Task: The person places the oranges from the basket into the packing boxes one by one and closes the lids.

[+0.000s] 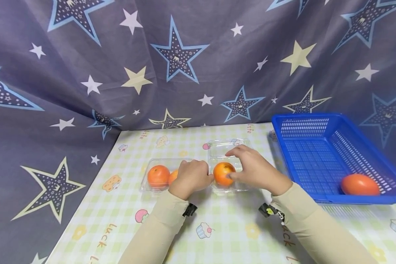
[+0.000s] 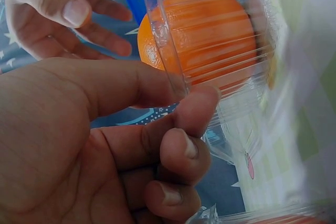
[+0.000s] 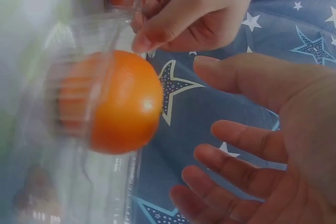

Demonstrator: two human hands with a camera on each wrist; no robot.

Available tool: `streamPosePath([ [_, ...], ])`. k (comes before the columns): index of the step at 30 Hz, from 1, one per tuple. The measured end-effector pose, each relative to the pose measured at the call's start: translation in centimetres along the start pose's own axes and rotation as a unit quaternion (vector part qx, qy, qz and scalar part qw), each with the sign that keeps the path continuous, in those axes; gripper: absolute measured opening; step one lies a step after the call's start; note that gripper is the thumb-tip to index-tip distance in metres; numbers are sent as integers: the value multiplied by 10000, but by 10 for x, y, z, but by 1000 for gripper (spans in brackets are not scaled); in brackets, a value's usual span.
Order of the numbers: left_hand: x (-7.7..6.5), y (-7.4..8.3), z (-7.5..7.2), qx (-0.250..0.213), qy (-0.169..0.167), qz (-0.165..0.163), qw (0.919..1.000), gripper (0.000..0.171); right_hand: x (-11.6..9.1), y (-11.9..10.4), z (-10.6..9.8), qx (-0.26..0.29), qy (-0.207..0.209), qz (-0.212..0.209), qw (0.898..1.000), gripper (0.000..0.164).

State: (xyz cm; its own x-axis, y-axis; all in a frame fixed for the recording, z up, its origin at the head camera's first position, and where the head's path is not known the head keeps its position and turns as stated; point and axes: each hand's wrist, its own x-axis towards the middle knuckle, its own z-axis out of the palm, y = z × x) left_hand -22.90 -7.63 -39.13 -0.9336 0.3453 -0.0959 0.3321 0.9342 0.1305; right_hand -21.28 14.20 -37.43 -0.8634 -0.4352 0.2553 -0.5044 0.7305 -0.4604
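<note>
An orange (image 1: 224, 174) sits in the near half of a clear plastic clamshell box (image 1: 229, 148), whose lid lies folded back on the far side. My left hand (image 1: 192, 179) pinches the box's left rim between thumb and curled forefinger, as the left wrist view shows. Above the right side of the box is my right hand (image 1: 259, 170), its fingers spread and loosely bent. In the right wrist view a gap separates those fingers (image 3: 252, 140) from the orange (image 3: 126, 103). Left of this box, a second clear box (image 1: 145, 185) holds two orange fruits (image 1: 158, 176), one partly behind my left hand.
A blue plastic basket (image 1: 285, 157) stands at the right of the table, with one red-orange round fruit (image 1: 360, 184) in its near right corner. A checked cloth (image 1: 118, 209) covers the table. Behind it hangs a dark curtain (image 1: 105, 55) with stars.
</note>
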Motion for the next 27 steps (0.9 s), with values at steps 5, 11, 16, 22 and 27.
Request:
streamPosePath([
  [5, 1, 0, 0, 24, -20, -15, 10000, 43, -2, -2, -11, -195, -45, 24, 9998, 58],
  [11, 0, 0, 1, 44, 1, -22, 10000, 43, -3, 0, -21, -404, -29, 88, 9991, 57],
  [16, -1, 0, 0, 23, 14, -54, 10000, 43, -5, 1, -29, -516, -62, 123, 9986, 56],
  [22, -1, 0, 0, 3, 2, -51, 10000, 44, -9, 4, -38, -718, -81, 187, 9972, 56],
  [27, -1, 0, 0, 24, 3, -58, 10000, 44, -13, 5, -48, -878, -99, 240, 9958, 56],
])
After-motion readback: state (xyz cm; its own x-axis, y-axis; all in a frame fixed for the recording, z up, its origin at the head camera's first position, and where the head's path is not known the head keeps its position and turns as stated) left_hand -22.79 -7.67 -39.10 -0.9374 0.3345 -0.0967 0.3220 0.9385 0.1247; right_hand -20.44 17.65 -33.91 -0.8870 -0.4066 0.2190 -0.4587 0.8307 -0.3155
